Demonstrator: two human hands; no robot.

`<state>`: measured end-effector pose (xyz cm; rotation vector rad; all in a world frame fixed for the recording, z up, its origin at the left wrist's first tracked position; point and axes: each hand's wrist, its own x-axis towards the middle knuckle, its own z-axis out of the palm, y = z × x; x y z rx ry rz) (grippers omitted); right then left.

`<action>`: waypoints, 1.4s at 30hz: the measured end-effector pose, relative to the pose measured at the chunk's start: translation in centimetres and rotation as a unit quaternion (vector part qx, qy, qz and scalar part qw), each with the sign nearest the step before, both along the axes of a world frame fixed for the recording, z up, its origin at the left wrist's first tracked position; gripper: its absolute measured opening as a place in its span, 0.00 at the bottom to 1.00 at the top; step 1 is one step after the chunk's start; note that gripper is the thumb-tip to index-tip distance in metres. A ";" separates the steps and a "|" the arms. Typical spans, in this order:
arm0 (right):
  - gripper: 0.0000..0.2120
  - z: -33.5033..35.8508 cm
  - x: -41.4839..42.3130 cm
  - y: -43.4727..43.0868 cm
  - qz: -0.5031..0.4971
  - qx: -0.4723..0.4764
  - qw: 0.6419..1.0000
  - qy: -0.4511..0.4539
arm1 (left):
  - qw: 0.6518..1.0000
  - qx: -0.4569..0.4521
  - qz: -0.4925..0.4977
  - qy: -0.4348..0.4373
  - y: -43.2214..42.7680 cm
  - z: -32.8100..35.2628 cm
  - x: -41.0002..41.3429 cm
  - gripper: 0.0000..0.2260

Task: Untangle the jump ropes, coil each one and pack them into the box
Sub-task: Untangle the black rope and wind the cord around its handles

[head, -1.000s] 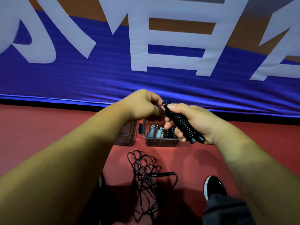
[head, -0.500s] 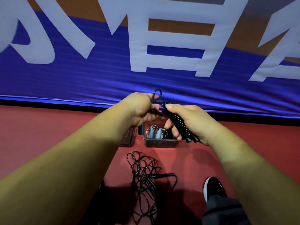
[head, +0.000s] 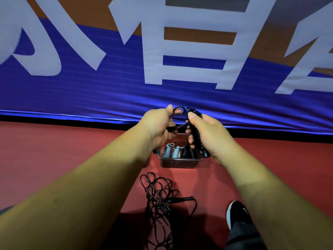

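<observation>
Fingers (head: 191,115) on left hand (head: 158,127) and right hand (head: 210,138) grip one rope (head: 195,134); box (head: 180,160) holds two grey coils (head: 168,152).

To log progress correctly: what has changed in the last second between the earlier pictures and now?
The left hand pulled a cord loop up beside the top of the coiled black jump rope and holds it. The right hand tilted that rope more upright. Unchanged: right hand's grip, tangled rope, box.
</observation>
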<state>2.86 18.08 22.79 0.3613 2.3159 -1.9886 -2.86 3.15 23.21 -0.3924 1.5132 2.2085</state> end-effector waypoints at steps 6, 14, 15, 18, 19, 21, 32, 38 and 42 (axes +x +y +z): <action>0.15 0.3 0.2 0.4 0.018 -0.016 1.000 0.020 | 0.999 0.017 -0.038 0.015 -0.4 0.2 0.2 0.14; 0.13 1.3 1.6 -0.3 0.188 -0.084 0.978 -0.025 | 0.999 0.020 -0.031 0.026 -0.6 -0.2 -0.4 0.16; 0.14 1.4 1.8 -0.6 0.213 -0.079 0.973 -0.032 | 0.998 -0.004 -0.058 0.025 -0.5 -0.1 -0.2 0.16; 0.16 1.4 2.1 -0.7 0.259 -0.081 0.960 -0.071 | 0.993 -0.008 -0.115 0.018 -0.2 0.0 0.3 0.14; 0.17 1.5 2.2 -0.6 0.274 -0.080 0.954 -0.088 | 0.991 0.008 -0.129 0.022 -0.3 -0.1 0.3 0.13; 0.19 2.0 2.4 -0.4 0.291 -0.047 0.948 -0.122 | 0.983 0.017 -0.170 0.061 -0.5 -0.3 0.3 0.14; 0.05 -0.1 1.1 0.5 0.137 -0.085 0.973 -0.168 | 0.879 -0.227 -0.258 0.330 0.2 2.9 2.2 0.07; 0.04 -0.9 0.2 0.3 0.061 -0.099 0.987 -0.112 | 0.845 -0.303 -0.213 0.386 0.9 3.6 3.1 0.06; 0.12 -1.2 -0.4 0.7 0.013 -0.100 0.991 -0.085 | 0.847 -0.316 -0.194 0.382 1.1 3.5 3.2 0.11</action>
